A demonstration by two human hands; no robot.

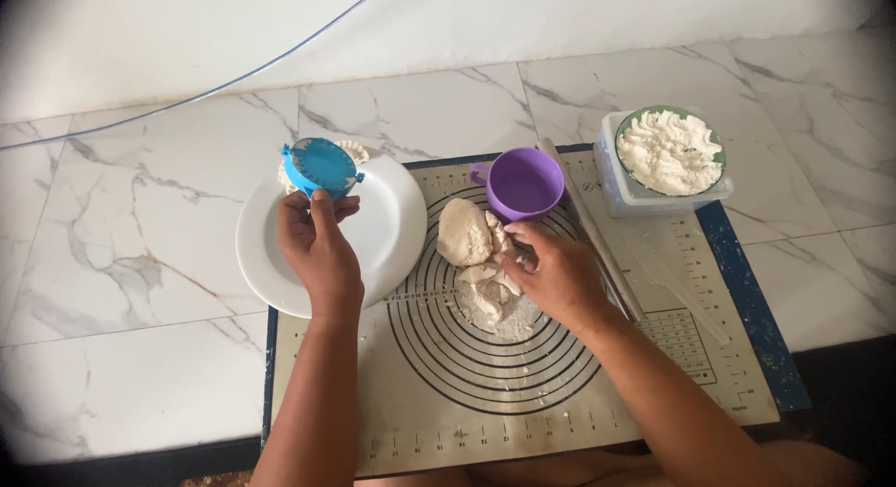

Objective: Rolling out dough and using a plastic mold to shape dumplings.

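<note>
Holding a blue dumpling press pinched between thumb and fingers, the left hand hangs over the white plate at centre left of the frame; the press is folded shut, and a crimped pale edge of dough peeks out along its upper rim. The plate lies half on the marble floor, half on the beige baking mat printed with dark concentric rings. Near the frame's middle a smooth lump of dough sits on the rings, with ragged dough scraps on a floury patch just below it. The right hand rests on those scraps, fingers curled down and touching them; whether it grips a piece I cannot tell. Just above the hand stands a purple cup. A long pale rolling stick runs diagonally to its right. At upper right a green-rimmed bowl of white filling sits in a square clear container.
</note>
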